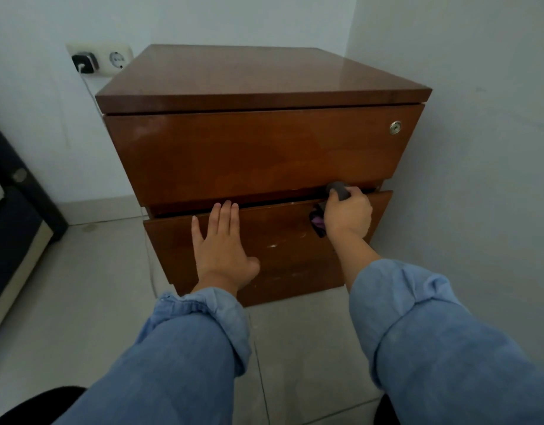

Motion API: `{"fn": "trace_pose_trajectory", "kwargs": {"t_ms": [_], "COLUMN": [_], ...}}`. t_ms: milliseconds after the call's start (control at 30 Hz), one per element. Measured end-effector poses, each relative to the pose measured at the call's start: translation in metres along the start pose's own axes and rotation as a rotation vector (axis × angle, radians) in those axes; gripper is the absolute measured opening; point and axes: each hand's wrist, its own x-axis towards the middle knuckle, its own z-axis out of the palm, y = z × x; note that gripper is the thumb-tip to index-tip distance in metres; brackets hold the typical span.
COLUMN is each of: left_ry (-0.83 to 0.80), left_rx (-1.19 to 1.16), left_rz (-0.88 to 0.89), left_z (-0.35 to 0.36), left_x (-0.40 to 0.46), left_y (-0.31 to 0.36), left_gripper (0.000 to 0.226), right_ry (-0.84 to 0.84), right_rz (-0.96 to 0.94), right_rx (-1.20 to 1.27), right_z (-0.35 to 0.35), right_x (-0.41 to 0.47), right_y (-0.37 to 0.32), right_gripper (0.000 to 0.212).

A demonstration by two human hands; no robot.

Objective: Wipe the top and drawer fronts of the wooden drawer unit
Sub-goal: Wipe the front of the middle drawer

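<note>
The wooden drawer unit (258,78) stands in a room corner, its glossy brown top bare. The upper drawer front (249,151) carries a round metal lock at its right. The lower drawer front (289,253) is pulled out slightly and has pale scuffs. My left hand (221,246) lies flat and open on the lower front, fingertips at its top edge. My right hand (348,213) is closed on a dark grey cloth (338,189) with a purple patch, pressed at the top right edge of the lower drawer, in the gap under the upper one.
A wall socket (100,58) with a black charger plugged in sits left of the unit; its white cable (149,250) runs down the unit's left side to the tiled floor. Dark furniture (16,216) stands at the far left. A wall is close on the right.
</note>
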Motion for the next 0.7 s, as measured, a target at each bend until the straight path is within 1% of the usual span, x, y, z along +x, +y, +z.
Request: {"fn": "trace_pose_trajectory", "kwargs": {"t_ms": [133, 300, 433, 500, 600, 700], "left_ry": [0.033, -0.001, -0.037, -0.031, 0.003, 0.029], "left_rx": [-0.022, -0.007, 0.049, 0.084, 0.101, 0.075], "left_rz": [-0.013, -0.015, 0.045, 0.047, -0.042, -0.073], "left_z": [0.006, 0.005, -0.002, -0.005, -0.005, -0.006], "left_x": [0.002, 0.003, 0.008, 0.006, -0.004, -0.012], "left_y": [0.001, 0.002, -0.007, -0.013, -0.03, -0.051], "left_gripper": [0.104, 0.104, 0.1, 0.096, 0.092, 0.093], "right_ry": [-0.059, -0.128, -0.215, -0.261, -0.261, -0.197], "right_rz": [-0.046, -0.193, -0.244, -0.26, -0.229, -0.232], "right_rx": [-0.084, -0.059, -0.092, -0.099, -0.095, -0.117], "right_z": [0.011, 0.034, 0.029, 0.025, 0.024, 0.029], "right_x": [-0.013, -0.049, -0.044, -0.039, -0.037, -0.042], "right_y": [-0.016, -0.028, -0.026, -0.022, -0.02, -0.022], "right_gripper": [0.032, 0.024, 0.026, 0.028, 0.028, 0.029]}}
